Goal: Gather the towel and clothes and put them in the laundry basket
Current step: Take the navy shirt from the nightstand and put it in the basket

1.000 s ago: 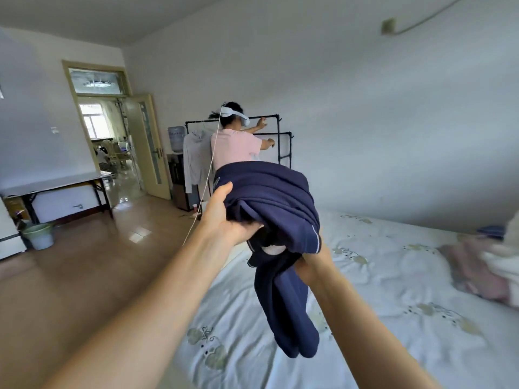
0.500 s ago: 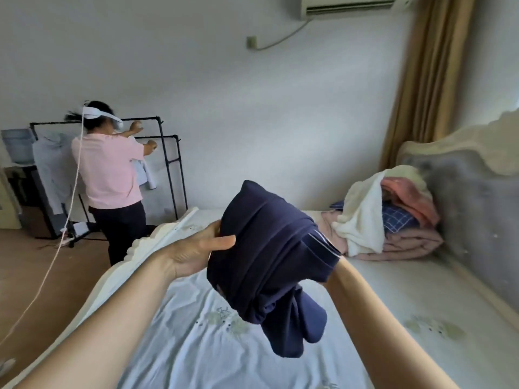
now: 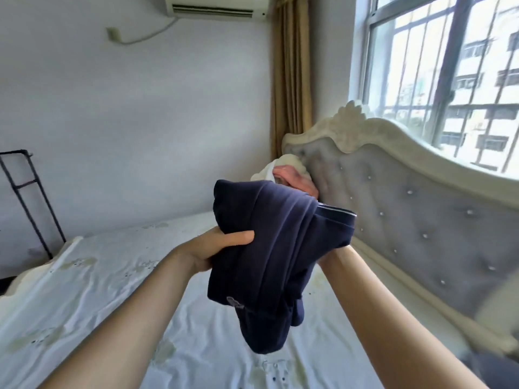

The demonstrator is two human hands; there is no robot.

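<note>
A bundled navy blue garment [image 3: 275, 248] hangs in the air over the bed, held between both hands. My left hand [image 3: 216, 248] grips its left side, thumb lying across the cloth. My right hand [image 3: 327, 259] is mostly hidden under the garment's right side and holds it from beneath. Behind the garment, against the headboard, the top of a pile of pink and cream clothes [image 3: 289, 172] shows. No laundry basket is in view.
The bed [image 3: 112, 276] with a white patterned sheet fills the lower view. A grey tufted headboard [image 3: 407, 209] stands at the right under a barred window. A black clothes rack [image 3: 25, 197] is at the far left by the wall.
My view has swung right, from the room and the person at the rack to the headboard and window. The navy garment stays in both hands, and my left thumb now presses onto it.
</note>
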